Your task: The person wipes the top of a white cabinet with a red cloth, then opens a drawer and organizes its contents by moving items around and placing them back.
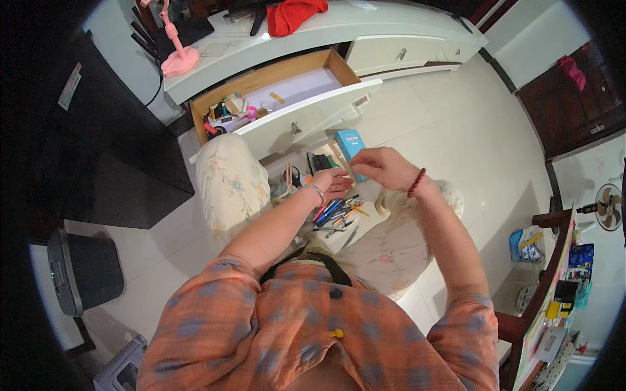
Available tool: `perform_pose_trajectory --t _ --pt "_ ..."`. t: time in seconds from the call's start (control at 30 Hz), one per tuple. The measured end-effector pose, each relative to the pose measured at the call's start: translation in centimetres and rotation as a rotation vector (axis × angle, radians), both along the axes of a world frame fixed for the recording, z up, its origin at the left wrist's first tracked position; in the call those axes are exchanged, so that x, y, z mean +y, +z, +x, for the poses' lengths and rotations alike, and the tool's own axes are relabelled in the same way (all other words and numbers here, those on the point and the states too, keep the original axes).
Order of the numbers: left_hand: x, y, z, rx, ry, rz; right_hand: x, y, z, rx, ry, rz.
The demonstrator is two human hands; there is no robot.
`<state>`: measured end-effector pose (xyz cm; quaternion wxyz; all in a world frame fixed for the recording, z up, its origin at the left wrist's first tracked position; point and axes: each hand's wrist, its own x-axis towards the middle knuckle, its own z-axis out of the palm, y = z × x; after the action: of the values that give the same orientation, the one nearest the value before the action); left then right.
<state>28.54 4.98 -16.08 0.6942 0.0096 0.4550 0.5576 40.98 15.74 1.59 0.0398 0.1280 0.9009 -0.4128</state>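
My left hand (333, 183), with a bangle at its wrist, hovers palm partly up above a pile of pens and pencils (335, 212) on the floor; it holds nothing that I can see. My right hand (377, 165), wearing a red bead bracelet, has its fingers bent near the top of a blue box (349, 141); whether anything is pinched in them cannot be told. Between the left hand and the drawer lie a dark object (320, 161), scissors (295, 177) with dark handles and a pale wooden-looking item (288, 176). A thin grey tool (350, 236) lies below the pens.
A pulled-out drawer (305, 111) holds small items, a pink tape roll (251, 112) and a yellow piece (277, 97). On the white cabinet (234, 54) stand a pink stand (180, 61) and a red cloth (293, 17). A dark bin (88, 273) is at left, a table (538, 293) at right.
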Motion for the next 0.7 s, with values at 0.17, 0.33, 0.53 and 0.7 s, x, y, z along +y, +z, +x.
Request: perform_pose_trajectory --t 0.17,0.33,0.53,0.7 --pt "-0.7 -0.2 1.4 0.335 -0.345 -0.070 1.7 2.0 -1.2 -0.028 0.071 0.043" --pt "-3.1 -4.8 3.9 0.812 -0.994 0.061 1.8 3.9 -5.5 0.029 0.193 0.046" --pt "-6.2 -12.2 7.0 1.064 -1.479 0.419 1.9 3.5 -9.6 0.074 0.336 0.023" --pt "-5.8 -10.5 6.7 0.946 -1.788 0.402 2.5 1.5 -11.6 0.059 0.393 0.027"
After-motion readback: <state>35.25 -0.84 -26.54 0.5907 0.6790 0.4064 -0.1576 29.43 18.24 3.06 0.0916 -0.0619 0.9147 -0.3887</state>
